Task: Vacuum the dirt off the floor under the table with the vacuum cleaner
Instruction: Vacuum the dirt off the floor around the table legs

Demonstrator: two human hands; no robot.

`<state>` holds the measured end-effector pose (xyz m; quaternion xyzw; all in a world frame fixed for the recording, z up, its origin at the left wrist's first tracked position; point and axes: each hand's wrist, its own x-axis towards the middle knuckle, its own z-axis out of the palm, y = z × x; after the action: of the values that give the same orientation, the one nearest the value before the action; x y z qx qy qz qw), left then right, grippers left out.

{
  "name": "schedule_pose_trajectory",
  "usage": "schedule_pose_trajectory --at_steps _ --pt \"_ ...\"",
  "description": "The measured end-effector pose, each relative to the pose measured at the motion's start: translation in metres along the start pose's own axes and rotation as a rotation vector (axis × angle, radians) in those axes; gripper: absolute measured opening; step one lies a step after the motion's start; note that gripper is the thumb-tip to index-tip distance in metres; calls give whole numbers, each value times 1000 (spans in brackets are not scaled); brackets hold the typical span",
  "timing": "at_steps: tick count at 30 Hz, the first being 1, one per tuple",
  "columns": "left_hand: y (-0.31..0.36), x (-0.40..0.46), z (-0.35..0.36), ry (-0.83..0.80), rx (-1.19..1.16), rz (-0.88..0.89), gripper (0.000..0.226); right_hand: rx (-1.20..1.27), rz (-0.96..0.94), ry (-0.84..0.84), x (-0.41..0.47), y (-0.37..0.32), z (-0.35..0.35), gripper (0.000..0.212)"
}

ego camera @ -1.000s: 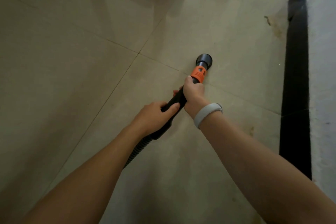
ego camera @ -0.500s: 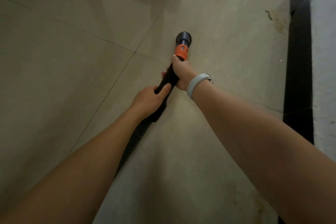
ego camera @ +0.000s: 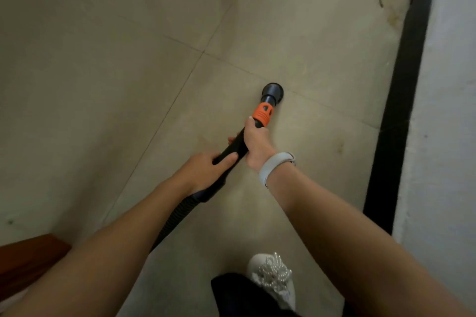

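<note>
Gripping one vacuum wand [ego camera: 233, 148], two hands [ego camera: 257, 140]

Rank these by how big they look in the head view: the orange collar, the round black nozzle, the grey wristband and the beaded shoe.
1. beaded shoe, nearest the camera
2. grey wristband
3. orange collar and round black nozzle: too alike to rank

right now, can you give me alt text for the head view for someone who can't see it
Both hands grip a black vacuum wand with an orange collar, the right hand ahead of the left hand, its round nozzle down on a beige tiled floor. A dark baseboard runs along the right, and a white beaded shoe shows below.
</note>
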<state>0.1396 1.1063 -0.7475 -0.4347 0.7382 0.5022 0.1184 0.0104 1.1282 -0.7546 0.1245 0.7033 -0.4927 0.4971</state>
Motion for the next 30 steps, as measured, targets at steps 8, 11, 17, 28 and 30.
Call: schedule_pose_trajectory --at_steps 8,11,17,28,30 --pt "-48 -85 28 12 -165 -60 47 -164 57 -92 -60 61 9 28" --pt "-89 -133 28 105 -237 -102 45 -254 108 -185 -90 98 41 32" --pt "-145 -196 19 143 -234 -175 44 -261 142 -229 -131 163 92 27" --pt "-154 -244 45 -45 -154 -123 44 -127 63 19 -173 214 39 23" --pt "-159 -247 36 18 -190 -142 41 -139 64 -21 -179 210 56 22"
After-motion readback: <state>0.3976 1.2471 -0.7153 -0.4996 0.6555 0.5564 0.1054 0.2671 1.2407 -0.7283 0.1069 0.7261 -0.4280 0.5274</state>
